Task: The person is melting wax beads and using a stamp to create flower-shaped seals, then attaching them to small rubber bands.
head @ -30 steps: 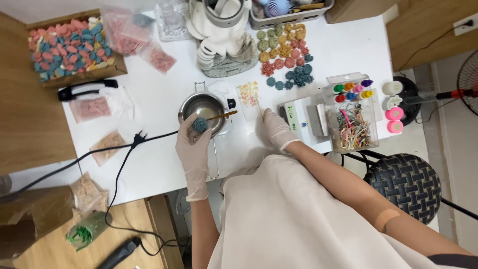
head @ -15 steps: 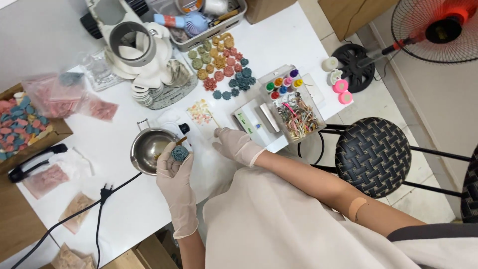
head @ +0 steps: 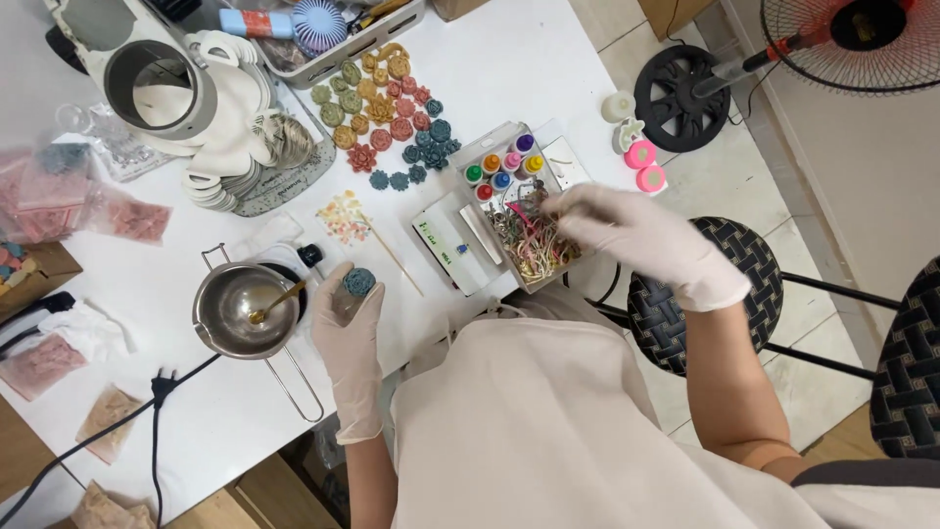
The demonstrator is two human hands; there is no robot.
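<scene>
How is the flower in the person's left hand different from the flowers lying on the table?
The teal flower is one piece, held up in the gloved left hand; the flower pieces on the table are many, lying flat in a cluster. The held one is dark teal only; those on the table are olive, mustard, reddish and teal. It sits beside the metal pot; they lie farther back. All look like small moulded flowers.

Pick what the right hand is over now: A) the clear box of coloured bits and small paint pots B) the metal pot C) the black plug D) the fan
A: the gloved right hand reaches into the clear compartment box at the table edge, fingers among the tangled coloured bits, while the left hand holds a teal flower-shaped piece beside the metal pot.
</scene>
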